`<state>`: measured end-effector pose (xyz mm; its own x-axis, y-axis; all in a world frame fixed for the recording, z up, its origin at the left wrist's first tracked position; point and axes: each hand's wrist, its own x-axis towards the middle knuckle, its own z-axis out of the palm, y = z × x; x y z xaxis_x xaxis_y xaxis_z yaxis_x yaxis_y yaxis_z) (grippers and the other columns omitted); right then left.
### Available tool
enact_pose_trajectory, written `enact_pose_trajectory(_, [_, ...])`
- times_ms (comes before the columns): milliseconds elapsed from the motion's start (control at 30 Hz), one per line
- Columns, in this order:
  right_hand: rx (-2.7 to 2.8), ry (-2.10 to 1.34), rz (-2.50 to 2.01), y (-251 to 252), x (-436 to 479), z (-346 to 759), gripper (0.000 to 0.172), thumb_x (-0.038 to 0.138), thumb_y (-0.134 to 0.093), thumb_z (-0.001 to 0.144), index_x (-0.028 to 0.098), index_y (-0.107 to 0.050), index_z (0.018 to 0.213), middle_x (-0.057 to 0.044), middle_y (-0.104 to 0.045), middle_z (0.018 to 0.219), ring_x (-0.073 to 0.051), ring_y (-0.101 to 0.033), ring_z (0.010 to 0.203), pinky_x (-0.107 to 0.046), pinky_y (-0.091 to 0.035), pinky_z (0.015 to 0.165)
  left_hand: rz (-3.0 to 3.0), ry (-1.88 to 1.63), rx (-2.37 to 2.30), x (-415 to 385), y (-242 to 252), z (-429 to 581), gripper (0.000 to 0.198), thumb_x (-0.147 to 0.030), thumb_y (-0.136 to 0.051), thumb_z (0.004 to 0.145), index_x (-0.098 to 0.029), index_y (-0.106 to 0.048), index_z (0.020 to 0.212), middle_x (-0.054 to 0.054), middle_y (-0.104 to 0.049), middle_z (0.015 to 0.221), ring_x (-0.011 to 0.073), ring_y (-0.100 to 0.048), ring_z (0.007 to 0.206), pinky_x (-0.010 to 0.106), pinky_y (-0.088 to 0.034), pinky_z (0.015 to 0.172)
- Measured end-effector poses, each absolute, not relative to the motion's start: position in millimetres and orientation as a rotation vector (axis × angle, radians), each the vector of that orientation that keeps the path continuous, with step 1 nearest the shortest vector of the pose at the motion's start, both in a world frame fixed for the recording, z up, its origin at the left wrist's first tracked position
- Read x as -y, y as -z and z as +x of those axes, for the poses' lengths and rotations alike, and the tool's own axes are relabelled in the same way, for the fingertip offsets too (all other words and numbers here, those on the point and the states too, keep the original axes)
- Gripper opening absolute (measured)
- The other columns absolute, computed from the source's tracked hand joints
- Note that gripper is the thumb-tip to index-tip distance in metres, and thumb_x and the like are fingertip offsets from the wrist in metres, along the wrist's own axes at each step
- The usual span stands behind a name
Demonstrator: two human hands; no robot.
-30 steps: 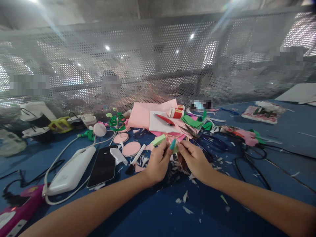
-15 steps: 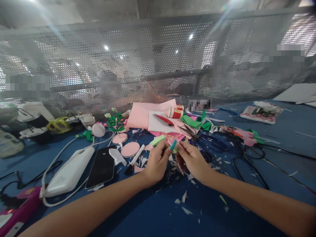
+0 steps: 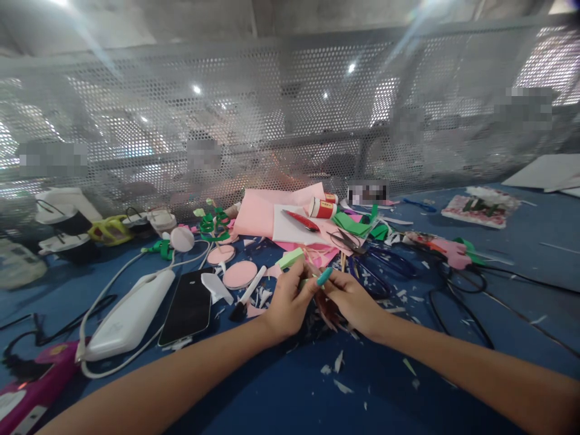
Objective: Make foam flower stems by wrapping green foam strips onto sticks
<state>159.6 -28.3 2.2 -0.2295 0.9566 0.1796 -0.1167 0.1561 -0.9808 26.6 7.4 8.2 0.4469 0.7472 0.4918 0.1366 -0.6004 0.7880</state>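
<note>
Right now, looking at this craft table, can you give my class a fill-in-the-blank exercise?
The left hand and right hand pinch a green scrap above the ___ table.
The phone beside the white power bank is ___.
The two round discs are ___.
Missing: blue; black; pink.

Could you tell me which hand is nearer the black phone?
Left: the left hand sits just right of the phone; the right hand is farther right, beyond it.
</note>
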Motion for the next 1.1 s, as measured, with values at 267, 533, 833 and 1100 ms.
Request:
enact_pose_trajectory(267, [1.413, -1.265, -0.935, -4.1, 28.7, 159.9, 0.043, 0.057, -0.051, 0.078, 0.019, -0.045, 0.059, 0.006, -0.044, 0.043, -0.006, -0.037, 0.032, -0.018, -0.025, 0.031, 2.003, -1.129, -0.704, -9.3, -8.9, 25.4, 0.031, -0.043, -0.046, 0.085, -0.018, -0.044, 0.067, -0.002, -0.048, 0.058, 0.011, -0.043, 0.055, 0.024, -0.035, 0.053])
enact_pose_trajectory(533, [1.376, -1.339, -0.955, -6.8, 32.1, 158.6, 0.044, 0.06, -0.053, 0.075, 0.019, -0.043, 0.062, 0.007, -0.043, 0.042, -0.005, -0.036, 0.03, -0.017, -0.024, 0.03, 1.986, -1.116, -0.645, -8.4, -10.1, 26.2, 0.034, -0.039, -0.046, 0.086, -0.016, -0.048, 0.061, -0.002, -0.048, 0.057, 0.0094, -0.042, 0.053, 0.023, -0.034, 0.053])
enact_pose_trajectory(833, [1.477, -1.066, -0.973, -6.8, 34.0, 159.7, 0.041, 0.057, -0.038, 0.086, 0.018, -0.049, 0.079, 0.004, -0.045, 0.055, -0.008, -0.042, 0.043, -0.019, -0.034, 0.038, 1.814, -1.099, -0.724, -8.2, -14.0, 30.1, 0.04, -0.045, -0.048, 0.083, -0.015, -0.047, 0.057, -0.003, -0.048, 0.051, 0.0088, -0.042, 0.048, 0.022, -0.034, 0.048])
enact_pose_trajectory(1100, [1.496, -1.02, -0.963, 0.3, 31.2, 162.0, 0.041, 0.056, -0.031, 0.089, 0.019, -0.046, 0.077, 0.002, -0.044, 0.059, -0.009, -0.043, 0.046, -0.021, -0.034, 0.039, 1.678, -1.061, -0.632, -8.5, -11.7, 33.2, 0.039, -0.047, -0.046, 0.084, -0.016, -0.048, 0.061, -0.004, -0.049, 0.049, 0.0078, -0.043, 0.041, 0.02, -0.035, 0.041])
